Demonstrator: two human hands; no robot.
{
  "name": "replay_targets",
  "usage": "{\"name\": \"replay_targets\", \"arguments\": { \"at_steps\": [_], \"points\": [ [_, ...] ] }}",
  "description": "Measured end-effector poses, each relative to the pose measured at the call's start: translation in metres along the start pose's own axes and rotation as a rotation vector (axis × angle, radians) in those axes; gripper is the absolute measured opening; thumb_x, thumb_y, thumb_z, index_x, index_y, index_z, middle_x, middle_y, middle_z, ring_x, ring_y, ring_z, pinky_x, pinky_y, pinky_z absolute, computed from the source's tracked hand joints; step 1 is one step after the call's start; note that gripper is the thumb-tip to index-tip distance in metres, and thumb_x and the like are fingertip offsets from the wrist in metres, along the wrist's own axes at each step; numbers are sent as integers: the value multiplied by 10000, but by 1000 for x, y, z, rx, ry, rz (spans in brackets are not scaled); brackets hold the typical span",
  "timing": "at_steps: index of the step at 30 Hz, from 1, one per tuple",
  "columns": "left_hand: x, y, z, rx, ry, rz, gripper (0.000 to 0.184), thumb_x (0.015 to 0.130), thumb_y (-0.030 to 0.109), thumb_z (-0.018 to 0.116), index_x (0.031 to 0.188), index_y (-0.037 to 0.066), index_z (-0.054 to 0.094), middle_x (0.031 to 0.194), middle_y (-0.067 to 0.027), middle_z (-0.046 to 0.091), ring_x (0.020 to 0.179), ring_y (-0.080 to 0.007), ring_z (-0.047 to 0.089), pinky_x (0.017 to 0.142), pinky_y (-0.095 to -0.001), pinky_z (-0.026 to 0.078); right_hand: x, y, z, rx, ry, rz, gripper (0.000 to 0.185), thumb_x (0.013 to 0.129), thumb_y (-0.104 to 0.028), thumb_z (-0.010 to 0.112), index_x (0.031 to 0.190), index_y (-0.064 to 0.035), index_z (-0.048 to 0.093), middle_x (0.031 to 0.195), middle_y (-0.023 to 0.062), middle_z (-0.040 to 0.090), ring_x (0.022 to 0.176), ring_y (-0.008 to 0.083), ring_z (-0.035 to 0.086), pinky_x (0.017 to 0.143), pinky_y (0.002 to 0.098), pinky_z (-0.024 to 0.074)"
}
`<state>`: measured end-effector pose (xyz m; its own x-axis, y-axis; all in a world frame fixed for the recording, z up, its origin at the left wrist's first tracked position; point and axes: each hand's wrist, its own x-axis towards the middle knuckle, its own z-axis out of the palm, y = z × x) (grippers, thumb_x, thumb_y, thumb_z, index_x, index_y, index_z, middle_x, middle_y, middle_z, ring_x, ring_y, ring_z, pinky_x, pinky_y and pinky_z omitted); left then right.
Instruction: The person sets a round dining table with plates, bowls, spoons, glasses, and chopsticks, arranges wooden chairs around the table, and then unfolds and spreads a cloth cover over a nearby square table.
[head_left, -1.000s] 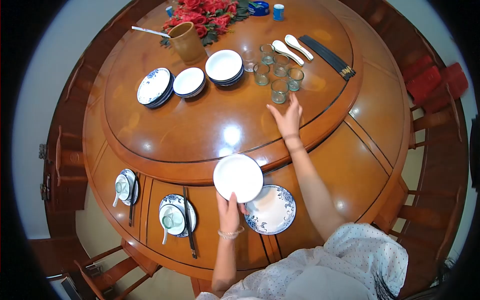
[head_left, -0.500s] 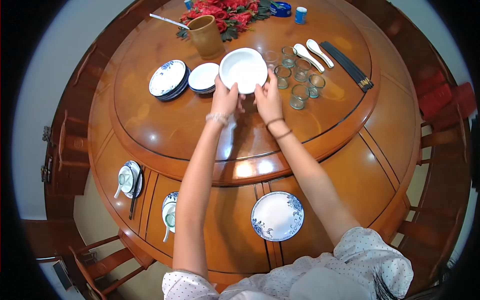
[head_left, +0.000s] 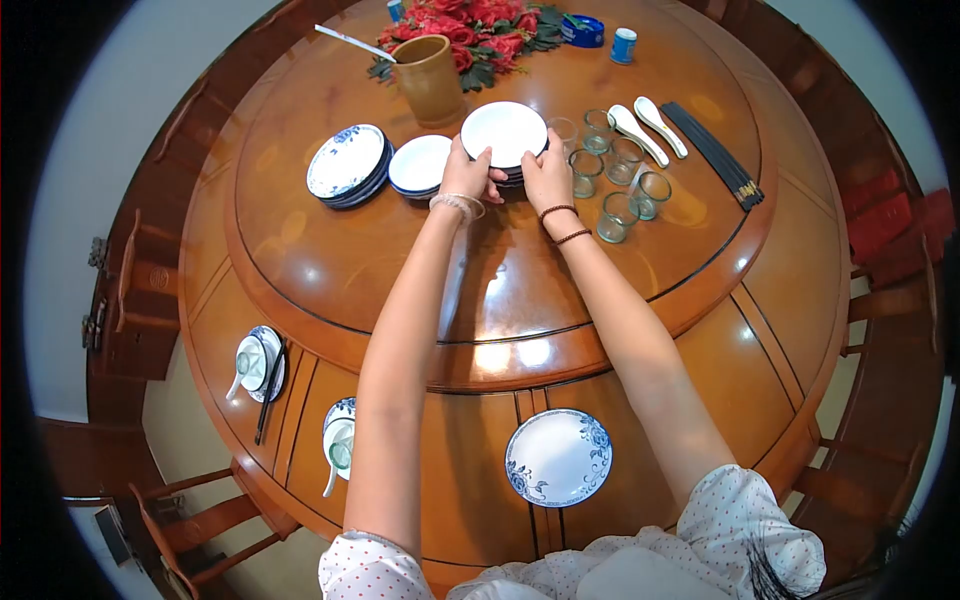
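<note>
Both hands hold a white dish (head_left: 504, 134) at the stack on the raised round turntable. My left hand (head_left: 470, 180) grips its lower left rim, fingers closed on it. On the lower right rim my right hand (head_left: 549, 178) is closed in the same way. Dark rims of stacked dishes show just beneath it. Left of my left hand is a stack of smaller white bowls (head_left: 420, 165), and farther left a stack of blue-patterned plates (head_left: 347, 163). Several glasses (head_left: 618, 214) stand right of my right hand. A single blue-patterned plate (head_left: 559, 458) lies near the front edge.
Two white spoons (head_left: 638, 134) and black chopsticks (head_left: 711, 155) lie at the right. A brown pot (head_left: 430, 82), red flowers (head_left: 485, 32), a blue ashtray (head_left: 582, 31) and a small blue container (head_left: 623, 46) stand at the back. Place settings (head_left: 263, 364) are at the left.
The white dish, first in my left hand above the front plate, has moved up to the stack. My right hand has left the glasses and taken hold of it too.
</note>
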<state>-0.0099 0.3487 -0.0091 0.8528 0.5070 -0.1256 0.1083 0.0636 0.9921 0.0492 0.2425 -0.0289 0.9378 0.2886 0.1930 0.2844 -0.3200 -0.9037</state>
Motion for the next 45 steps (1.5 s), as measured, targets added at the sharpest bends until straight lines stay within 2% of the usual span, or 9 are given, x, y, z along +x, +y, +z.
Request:
{"name": "replay_targets", "arguments": {
  "at_steps": [11, 13, 16, 19, 20, 21, 27, 40, 45],
  "points": [
    [-25, -17, 2, -26, 6, -1, 499, 886, 279, 389, 1270, 66, 151, 555, -99, 534, 353, -143, 475, 331, -248, 393, -51, 20, -22, 47, -157, -146, 648, 803, -248, 515, 1285, 18, 174, 660, 121, 558, 608, 273, 542, 587, 381, 428],
    [-77, -28, 11, -45, 66, 84, 538, 885, 298, 394, 1305, 88, 130, 577, -76, 532, 399, -107, 461, 361, -220, 375, -111, 28, -44, -110, -233, -287, 634, 780, -212, 532, 1289, -14, 211, 909, 148, 526, 867, 288, 497, 731, 371, 408],
    [-202, -42, 27, 225, 245, 223, 313, 877, 145, 402, 1171, 39, 412, 646, -27, 550, 473, -66, 443, 427, -190, 372, -181, 48, -73, -442, -293, -460, 438, 785, -236, 517, 1161, -28, 434, 1179, 139, 439, 1129, 285, 373, 952, 402, 273],
    [-311, -89, 20, 586, 372, 283, 244, 831, 112, 463, 1052, 20, 510, 668, -159, 564, 557, -243, 545, 511, -306, 416, -200, 47, -94, -578, -270, -514, 392, 792, -260, 489, 1128, -59, 479, 1202, 104, 437, 1152, 269, 358, 965, 433, 246],
    [-349, -102, 15, 623, 360, -89, 243, 833, 147, 466, 1037, 20, 508, 676, -152, 564, 587, -268, 549, 548, -324, 428, -203, 48, -97, -574, -268, -507, 392, 792, -260, 489, 1128, -59, 479, 1202, 104, 437, 1152, 269, 358, 965, 433, 246],
    [-379, -114, 12, 678, 367, -181, 268, 837, 186, 466, 1044, 19, 489, 681, -148, 561, 612, -282, 550, 576, -345, 434, -202, 49, -96, -596, -254, -535, 390, 793, -261, 480, 1128, -61, 480, 1208, 106, 433, 1155, 269, 355, 968, 431, 244],
    [-450, -155, 25, -37, 200, -518, 450, 875, 275, 422, 1207, 14, 266, 717, -117, 584, 559, -133, 574, 474, -235, 467, -202, 55, -102, -629, -234, -615, 391, 800, -268, 452, 1138, -74, 475, 1238, 100, 408, 1170, 268, 338, 980, 428, 226],
    [-452, -203, 44, -224, 103, -120, 371, 872, 72, 363, 1190, -21, 197, 811, -184, 563, 568, -196, 598, 458, -253, 512, -182, 87, -136, -848, -451, -685, 467, 864, -365, 338, 1258, -115, 327, 1332, 69, 275, 1238, 228, 229, 1004, 428, 168],
    [-502, -176, 26, -270, 187, -54, 397, 863, 66, 381, 1198, -23, 187, 842, -203, 558, 600, -228, 603, 479, -286, 524, -201, 106, -149, -893, -275, -543, 450, 853, -326, 394, 1230, -83, 355, 1305, 97, 313, 1211, 249, 278, 970, 456, 225]
  ]
}}
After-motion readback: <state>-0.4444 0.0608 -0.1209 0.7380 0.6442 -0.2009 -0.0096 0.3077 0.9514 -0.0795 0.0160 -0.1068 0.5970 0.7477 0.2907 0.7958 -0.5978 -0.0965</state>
